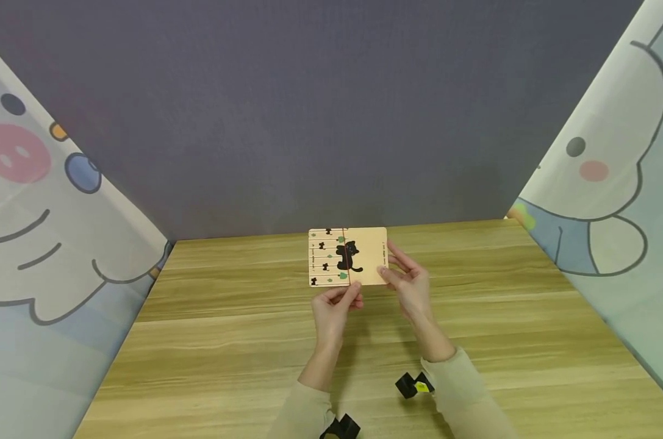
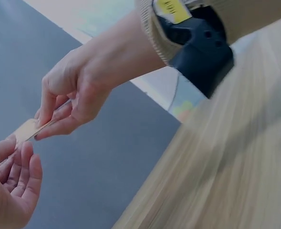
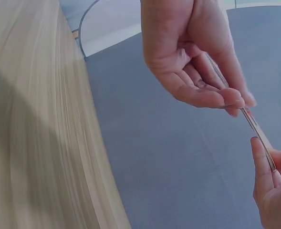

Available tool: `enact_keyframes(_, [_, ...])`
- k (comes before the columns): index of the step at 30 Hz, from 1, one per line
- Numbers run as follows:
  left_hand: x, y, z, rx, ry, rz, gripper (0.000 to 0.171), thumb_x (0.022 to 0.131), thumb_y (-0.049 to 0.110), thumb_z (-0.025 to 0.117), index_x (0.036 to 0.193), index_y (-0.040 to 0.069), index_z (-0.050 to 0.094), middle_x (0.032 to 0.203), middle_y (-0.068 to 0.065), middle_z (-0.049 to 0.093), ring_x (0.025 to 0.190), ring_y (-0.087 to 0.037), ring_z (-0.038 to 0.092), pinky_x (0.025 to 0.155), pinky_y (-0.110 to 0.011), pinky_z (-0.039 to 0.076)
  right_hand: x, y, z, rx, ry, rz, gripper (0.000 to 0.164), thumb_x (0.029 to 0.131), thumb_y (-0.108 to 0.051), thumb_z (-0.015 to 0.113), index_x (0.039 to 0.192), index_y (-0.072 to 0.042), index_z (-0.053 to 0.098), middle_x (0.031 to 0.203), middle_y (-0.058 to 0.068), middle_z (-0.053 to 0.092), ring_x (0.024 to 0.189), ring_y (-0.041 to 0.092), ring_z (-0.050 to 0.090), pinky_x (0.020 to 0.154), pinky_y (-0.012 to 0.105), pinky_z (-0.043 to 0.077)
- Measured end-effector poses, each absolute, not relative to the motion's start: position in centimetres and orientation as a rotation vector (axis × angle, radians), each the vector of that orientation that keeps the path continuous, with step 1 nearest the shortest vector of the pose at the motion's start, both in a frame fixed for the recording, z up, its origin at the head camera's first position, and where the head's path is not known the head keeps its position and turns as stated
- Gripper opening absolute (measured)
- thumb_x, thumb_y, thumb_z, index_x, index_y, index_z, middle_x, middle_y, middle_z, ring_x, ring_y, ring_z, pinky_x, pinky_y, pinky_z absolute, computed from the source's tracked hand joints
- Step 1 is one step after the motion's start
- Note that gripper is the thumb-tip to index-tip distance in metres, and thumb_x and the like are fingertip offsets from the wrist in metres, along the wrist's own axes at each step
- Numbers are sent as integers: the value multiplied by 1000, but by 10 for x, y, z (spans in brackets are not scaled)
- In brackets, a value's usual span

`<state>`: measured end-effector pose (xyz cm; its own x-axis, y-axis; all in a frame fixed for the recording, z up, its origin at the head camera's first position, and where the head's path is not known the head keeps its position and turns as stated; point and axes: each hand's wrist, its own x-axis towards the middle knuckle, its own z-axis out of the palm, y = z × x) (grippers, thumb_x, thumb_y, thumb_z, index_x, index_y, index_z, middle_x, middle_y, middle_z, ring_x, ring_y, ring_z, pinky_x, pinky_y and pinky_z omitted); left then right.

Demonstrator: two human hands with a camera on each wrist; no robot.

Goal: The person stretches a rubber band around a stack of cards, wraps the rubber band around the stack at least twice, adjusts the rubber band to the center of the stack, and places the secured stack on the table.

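A cream notebook with a black cat on its cover is held up over the far part of the table. A thin red elastic band runs across it from top to bottom. My right hand grips the notebook's right side, thumb on the cover and fingers behind. At the lower edge, my left hand pinches the elastic band between thumb and fingertips. The right wrist view shows the notebook nearly edge-on, with the left hand above and the right hand below.
The wood-grain table spans the lower view. Behind it rises a dark grey panel. Curtains with cartoon animals hang on both sides. Black wrist devices sit at the sleeve cuffs.
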<state>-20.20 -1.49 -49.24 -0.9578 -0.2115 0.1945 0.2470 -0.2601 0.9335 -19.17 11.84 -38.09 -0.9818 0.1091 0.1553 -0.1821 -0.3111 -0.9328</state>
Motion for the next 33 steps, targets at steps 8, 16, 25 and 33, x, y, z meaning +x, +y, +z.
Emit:
enact_keyframes(8, [-166, -22, -436, -292, -1807, -2221, 19, 82, 12, 64, 86, -6, 66, 69, -14, 64, 53, -19, 61, 53, -32, 53, -191, 121, -384, 70, -1756, 2404, 53, 76, 16, 56, 125, -2, 48, 90, 5, 58, 65, 10, 62, 51, 20, 49])
enact_keyframes(16, [-177, -42, -426, -562, -1826, -2059, 9, 83, 6, 61, 86, 0, 67, 69, -9, 64, 55, -16, 60, 49, -28, 52, -188, 122, -384, 74, -1750, 2398, 53, 75, 18, 57, 124, 1, 47, 86, 1, 60, 63, 10, 61, 51, 21, 50])
enact_keyframes(25, [-168, -64, -341, -513, -2074, -1930, 13, 80, 2, 64, 84, -9, 65, 75, -20, 63, 58, -26, 58, 52, -38, 51, -184, 125, -384, 116, -1759, 2401, 53, 75, 17, 57, 124, 2, 46, 87, 3, 59, 63, 10, 62, 52, 21, 51])
enact_keyframes(33, [-191, -81, -323, -612, -2212, -1626, 11, 80, 4, 65, 86, -5, 66, 82, -12, 66, 69, -19, 60, 58, -26, 52, -181, 127, -385, 124, -1772, 2409, 54, 75, 18, 57, 125, 3, 45, 87, 0, 59, 63, 9, 61, 53, 20, 51])
